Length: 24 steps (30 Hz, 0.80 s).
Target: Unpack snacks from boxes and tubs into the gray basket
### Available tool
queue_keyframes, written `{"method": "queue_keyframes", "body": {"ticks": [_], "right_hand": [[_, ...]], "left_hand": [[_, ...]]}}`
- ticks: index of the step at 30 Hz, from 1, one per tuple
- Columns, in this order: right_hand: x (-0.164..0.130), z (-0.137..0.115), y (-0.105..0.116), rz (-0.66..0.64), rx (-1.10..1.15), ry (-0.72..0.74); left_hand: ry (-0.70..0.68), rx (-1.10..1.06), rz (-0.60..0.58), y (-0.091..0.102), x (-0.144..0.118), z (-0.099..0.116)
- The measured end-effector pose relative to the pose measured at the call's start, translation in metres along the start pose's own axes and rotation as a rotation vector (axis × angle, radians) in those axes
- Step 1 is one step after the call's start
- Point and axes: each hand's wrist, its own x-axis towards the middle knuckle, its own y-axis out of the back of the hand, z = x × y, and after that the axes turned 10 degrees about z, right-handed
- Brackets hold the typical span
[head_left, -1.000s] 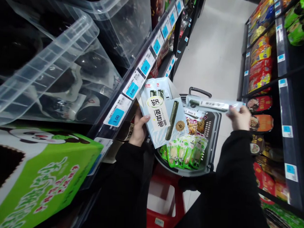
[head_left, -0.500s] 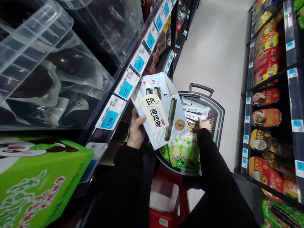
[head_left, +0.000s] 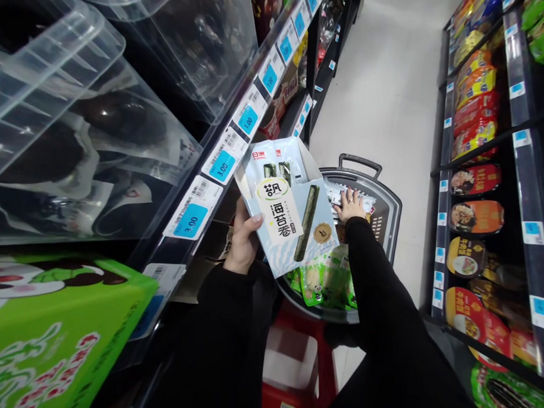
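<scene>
My left hand [head_left: 243, 241] grips a stack of pale blue seaweed snack packets [head_left: 289, 216] by their left edge, held up over the near side of a grey shopping basket [head_left: 385, 199]. My right hand [head_left: 351, 205] reaches into the basket with fingers spread, resting flat on white packets [head_left: 363, 201] there. Green snack packs [head_left: 323, 282] lie at the basket's near end. The basket sits on a red stool [head_left: 320, 360].
Shelves on the left carry clear plastic bins [head_left: 100, 120] and blue price tags [head_left: 222, 163]. A green carton [head_left: 57, 333] is at lower left. Shelves of packaged food [head_left: 473, 169] line the right. A pale floor aisle [head_left: 392, 83] runs ahead.
My right hand brought a long pale packet down from mid-air into the basket and let it go; it now lies open on the packets. The left hand kept holding its stack.
</scene>
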Motion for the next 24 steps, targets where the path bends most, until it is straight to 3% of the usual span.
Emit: {"method": "queue_keyframes", "body": {"ticks": [4, 13, 19, 21, 24], "right_hand": [[-0.013, -0.009, -0.012, -0.034, -0.01, -0.024], [-0.011, -0.015, -0.003, 0.137, -0.063, -0.039], [-0.003, -0.022, -0.004, -0.065, 0.102, -0.143], [0.0, -0.021, 0.003, 0.005, 0.193, -0.236], [0.005, -0.014, 0.036, 0.289, 0.471, -0.299]], "left_hand": [[-0.01, 0.012, -0.01, 0.001, 0.0, 0.001], [-0.011, 0.034, -0.016, 0.001, -0.002, 0.001], [-0.029, 0.051, -0.023, 0.0, -0.002, 0.001], [-0.031, 0.041, -0.031, 0.0, -0.002, 0.002], [-0.012, 0.034, -0.068, 0.0, -0.003, 0.0]]}}
